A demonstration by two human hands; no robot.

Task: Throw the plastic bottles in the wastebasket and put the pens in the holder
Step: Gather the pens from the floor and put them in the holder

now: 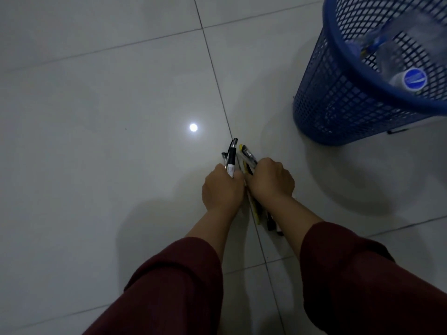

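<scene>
My left hand [222,188] grips a few pens [231,157], black and white, their tips sticking out beyond my fingers. Close beside it my right hand [272,181] grips another bunch of pens [249,155], yellow and black, whose back ends [262,213] show under my wrist. Both hands hover just above the tiled floor. A blue mesh wastebasket [338,93] stands at the upper right. Inside it lie clear plastic bottles [399,61], one with a blue cap [414,79]. No pen holder is in view.
Pale glossy floor tiles [108,117] with dark grout lines spread all round, and a lamp glare spot [193,127] lies left of the hands. A small dark object [398,131] lies on the floor at the foot of the wastebasket.
</scene>
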